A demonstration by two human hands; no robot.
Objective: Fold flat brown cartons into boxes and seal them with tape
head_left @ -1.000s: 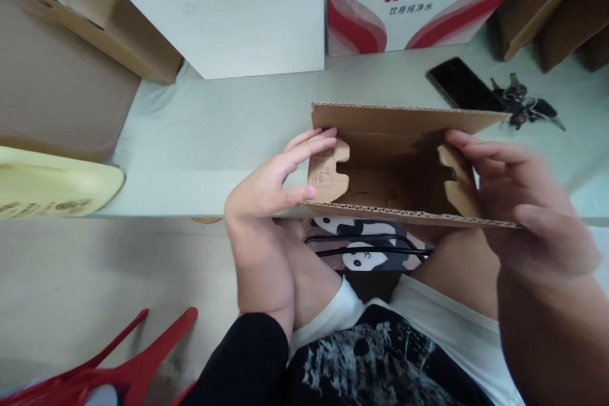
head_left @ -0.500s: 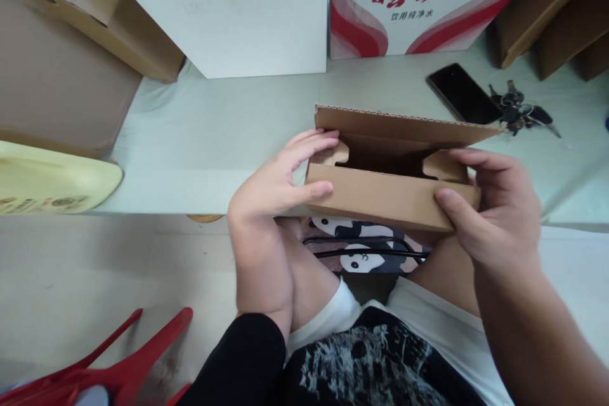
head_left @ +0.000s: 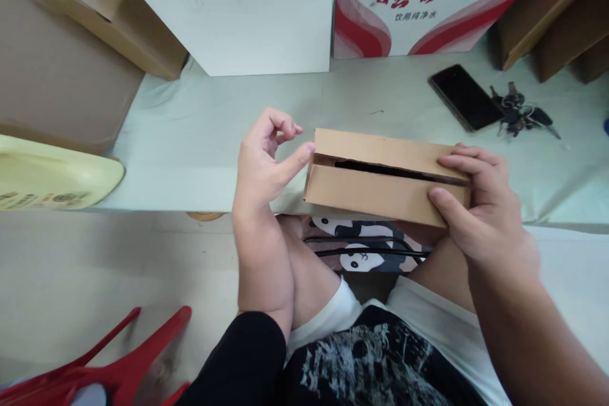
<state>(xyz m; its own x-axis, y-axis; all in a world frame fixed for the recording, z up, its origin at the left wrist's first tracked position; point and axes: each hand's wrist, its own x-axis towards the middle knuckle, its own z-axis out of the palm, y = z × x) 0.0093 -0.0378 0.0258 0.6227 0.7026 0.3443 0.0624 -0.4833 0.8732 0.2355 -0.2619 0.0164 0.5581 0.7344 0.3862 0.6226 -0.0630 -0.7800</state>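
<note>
A small brown cardboard box is held at the table's front edge. The end flaps no longer show, and a dark slit runs lengthwise between its two long top panels. My right hand grips its right end, thumb on the near panel and fingers over the far one. By the left end is my left hand, holding nothing, its fingers curled and apart from the thumb. That thumb's tip is at the box's left corner; whether it presses there I cannot tell.
A phone and a bunch of keys lie behind the box on the pale green table cover. Large white cartons and brown cartons stand along the back. A yellow packet is at left, a red stool below.
The raised far flap has come down over the opening, leaving a narrow slit. My left hand has come off the box's left side, fingers curling. My right hand keeps its grip.
</note>
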